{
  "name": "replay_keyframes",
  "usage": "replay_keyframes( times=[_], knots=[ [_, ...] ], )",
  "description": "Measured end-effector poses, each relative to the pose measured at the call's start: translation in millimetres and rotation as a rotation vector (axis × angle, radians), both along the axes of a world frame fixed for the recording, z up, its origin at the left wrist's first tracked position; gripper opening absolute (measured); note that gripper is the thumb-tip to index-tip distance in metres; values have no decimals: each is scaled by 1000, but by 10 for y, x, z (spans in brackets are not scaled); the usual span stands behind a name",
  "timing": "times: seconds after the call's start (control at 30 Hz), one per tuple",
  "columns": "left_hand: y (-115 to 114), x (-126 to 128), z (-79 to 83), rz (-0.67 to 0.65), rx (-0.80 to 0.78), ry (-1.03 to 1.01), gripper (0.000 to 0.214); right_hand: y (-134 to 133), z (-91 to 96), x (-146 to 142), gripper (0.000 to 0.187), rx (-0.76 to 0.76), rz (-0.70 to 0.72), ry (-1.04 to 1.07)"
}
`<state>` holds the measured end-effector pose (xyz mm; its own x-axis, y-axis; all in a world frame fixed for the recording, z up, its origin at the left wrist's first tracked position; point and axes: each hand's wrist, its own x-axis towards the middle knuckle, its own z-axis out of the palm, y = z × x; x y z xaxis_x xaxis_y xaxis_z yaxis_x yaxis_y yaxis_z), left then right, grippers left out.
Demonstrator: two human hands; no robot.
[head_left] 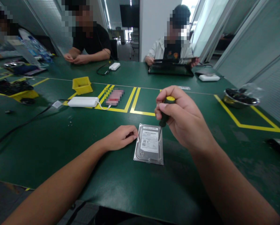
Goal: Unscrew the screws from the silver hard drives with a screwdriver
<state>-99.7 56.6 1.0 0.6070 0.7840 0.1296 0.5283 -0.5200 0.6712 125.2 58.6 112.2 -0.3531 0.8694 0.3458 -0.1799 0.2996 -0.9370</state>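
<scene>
on my feed, my right hand (184, 120) grips the screwdriver (163, 120) tip-down, presumably for control, over the hard drive (148, 145) on the green table (121, 184); my left hand (120, 137) probably steadies its edge, but i cannot tell if it pinches.

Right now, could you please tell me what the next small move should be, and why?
I'd perhaps brace the hard drive with the left hand before pressing down: that hand is at the drive's left edge, while the right hand holds the screwdriver, shaft pointing down at the right side.

Hard drive label print (150, 139) illegibly small
</scene>
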Motion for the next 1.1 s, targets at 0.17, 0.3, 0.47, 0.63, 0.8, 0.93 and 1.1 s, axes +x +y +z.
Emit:
replay_keyframes(
  times=[0.17,0.3,0.47,0.63,0.8,0.93,1.1],
  knots=[
    [-16,12,-13,51,-90,-72,6,5,-5,5,9,-3,2,-8],
    [-18,-4,-38,76,-124,-133,13,2,-2,8,9,-4,-3,-11],
    [-11,-16,-38,75,-93,-152,16,-9,9,16,9,-14,0,-11],
    [9,-8,-19,20,11,-105,15,-11,12,16,9,-8,-5,-14],
    [24,-10,-29,-1,12,-71,15,-7,6,14,9,-14,-5,-7],
    [23,-11,-28,-12,-41,-54,15,0,3,16,9,-15,-5,-12],
    [22,-2,-11,-45,-41,-60,15,10,-6,20,10,-12,1,-11]
  ],
)
